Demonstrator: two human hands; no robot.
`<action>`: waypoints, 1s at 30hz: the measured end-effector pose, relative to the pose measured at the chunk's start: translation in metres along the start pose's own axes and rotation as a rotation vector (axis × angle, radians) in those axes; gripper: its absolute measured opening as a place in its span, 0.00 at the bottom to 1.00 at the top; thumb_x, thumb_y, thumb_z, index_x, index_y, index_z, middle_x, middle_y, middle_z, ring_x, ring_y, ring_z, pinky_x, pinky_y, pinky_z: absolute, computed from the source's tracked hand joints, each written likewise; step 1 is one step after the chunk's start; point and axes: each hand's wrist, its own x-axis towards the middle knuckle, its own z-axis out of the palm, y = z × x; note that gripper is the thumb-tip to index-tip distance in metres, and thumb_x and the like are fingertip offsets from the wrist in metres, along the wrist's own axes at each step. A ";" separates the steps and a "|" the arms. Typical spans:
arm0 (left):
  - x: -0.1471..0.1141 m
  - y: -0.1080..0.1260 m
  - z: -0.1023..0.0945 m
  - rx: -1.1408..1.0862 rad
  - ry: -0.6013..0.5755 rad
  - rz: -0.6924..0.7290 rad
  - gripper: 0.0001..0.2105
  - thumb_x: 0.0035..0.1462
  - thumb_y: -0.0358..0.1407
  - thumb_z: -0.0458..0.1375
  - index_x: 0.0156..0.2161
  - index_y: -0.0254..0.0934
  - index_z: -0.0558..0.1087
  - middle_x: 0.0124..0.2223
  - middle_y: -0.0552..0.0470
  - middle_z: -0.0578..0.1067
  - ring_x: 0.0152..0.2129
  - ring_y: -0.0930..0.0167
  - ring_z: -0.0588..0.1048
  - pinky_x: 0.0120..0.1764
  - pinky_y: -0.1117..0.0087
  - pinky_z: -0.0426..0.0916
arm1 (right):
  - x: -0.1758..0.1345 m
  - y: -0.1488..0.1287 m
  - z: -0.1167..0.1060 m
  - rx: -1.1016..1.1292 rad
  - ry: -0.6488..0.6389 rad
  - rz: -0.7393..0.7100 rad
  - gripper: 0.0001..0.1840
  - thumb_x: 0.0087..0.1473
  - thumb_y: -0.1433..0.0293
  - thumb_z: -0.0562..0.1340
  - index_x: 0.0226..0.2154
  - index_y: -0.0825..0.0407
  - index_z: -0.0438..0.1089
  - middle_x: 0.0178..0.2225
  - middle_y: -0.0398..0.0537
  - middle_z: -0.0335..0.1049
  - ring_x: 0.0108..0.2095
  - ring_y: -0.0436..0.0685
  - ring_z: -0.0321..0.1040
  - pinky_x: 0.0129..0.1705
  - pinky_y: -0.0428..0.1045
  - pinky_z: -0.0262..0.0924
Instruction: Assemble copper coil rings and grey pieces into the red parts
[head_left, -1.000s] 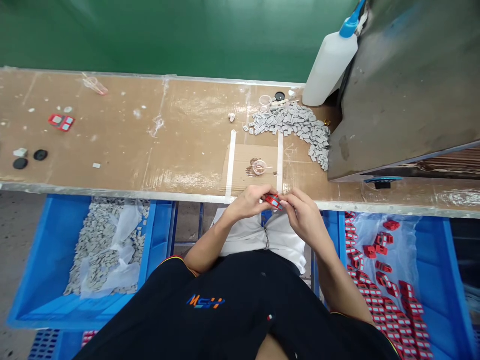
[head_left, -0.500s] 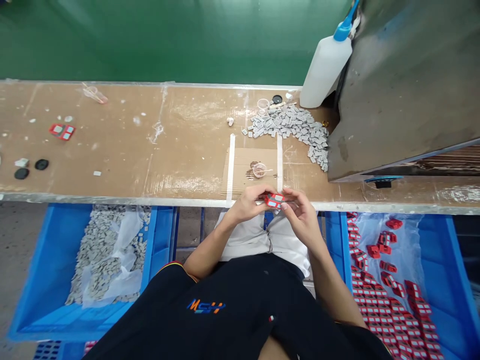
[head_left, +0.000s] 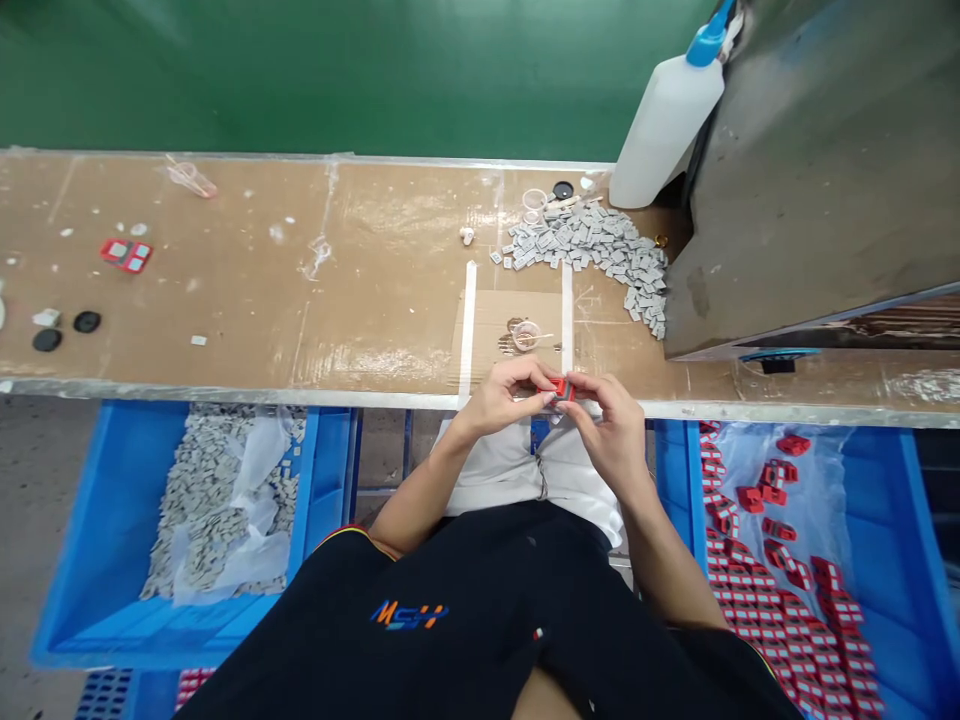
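Between both hands, above the near edge of the bench, is a small red plastic part [head_left: 561, 387] with a grey area. My left hand [head_left: 504, 398] pinches its left side with thumb and fingers. From the right, my right hand [head_left: 609, 425] grips it too, fingers closed on the edge; the fingertips hide much of it. Just beyond the hands, a small clear cup [head_left: 526, 336] with a thin stick lies on a cardboard piece [head_left: 487, 330] between white tape strips. A heap of small grey tiles [head_left: 592, 245] spreads farther back to the right.
A white bottle with a blue nozzle [head_left: 664, 130] stands beside a metal panel [head_left: 810, 190]. Below the bench, a blue bin [head_left: 75, 560] at left holds grey tiles; another blue bin [head_left: 892, 540] at right holds red parts. A red part [head_left: 126, 255] and black discs [head_left: 87, 322] lie far left.
The red part has been turned in my fingers, so its pale squares no longer show. Both hands stay at the bench edge, and the view has shifted slightly.
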 end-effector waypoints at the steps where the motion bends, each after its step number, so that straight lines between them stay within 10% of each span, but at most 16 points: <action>1: 0.000 0.000 -0.001 0.020 -0.006 0.008 0.07 0.59 0.35 0.65 0.34 0.33 0.76 0.38 0.48 0.77 0.35 0.72 0.78 0.37 0.73 0.72 | 0.000 -0.001 -0.001 -0.031 -0.024 -0.024 0.09 0.61 0.64 0.65 0.44 0.46 0.75 0.38 0.49 0.77 0.38 0.59 0.75 0.41 0.55 0.73; 7: 0.002 0.002 -0.001 0.150 -0.035 0.068 0.09 0.61 0.37 0.64 0.32 0.34 0.76 0.36 0.49 0.77 0.34 0.72 0.77 0.35 0.73 0.72 | 0.000 0.004 -0.003 0.004 -0.078 -0.038 0.10 0.62 0.64 0.64 0.45 0.46 0.76 0.37 0.49 0.74 0.37 0.58 0.73 0.41 0.54 0.72; 14: 0.000 0.000 0.004 0.159 -0.046 -0.053 0.24 0.59 0.43 0.66 0.57 0.35 0.71 0.49 0.42 0.78 0.43 0.65 0.79 0.46 0.65 0.76 | -0.004 0.012 0.008 0.404 0.073 0.185 0.16 0.59 0.54 0.65 0.44 0.46 0.74 0.42 0.51 0.71 0.46 0.60 0.74 0.51 0.58 0.71; 30: -0.001 0.006 0.000 0.563 -0.140 0.039 0.12 0.62 0.39 0.61 0.46 0.32 0.75 0.36 0.48 0.77 0.33 0.69 0.74 0.39 0.69 0.70 | 0.010 0.000 -0.009 0.048 -0.154 -0.019 0.05 0.56 0.73 0.62 0.29 0.49 0.68 0.33 0.47 0.69 0.36 0.56 0.71 0.35 0.50 0.69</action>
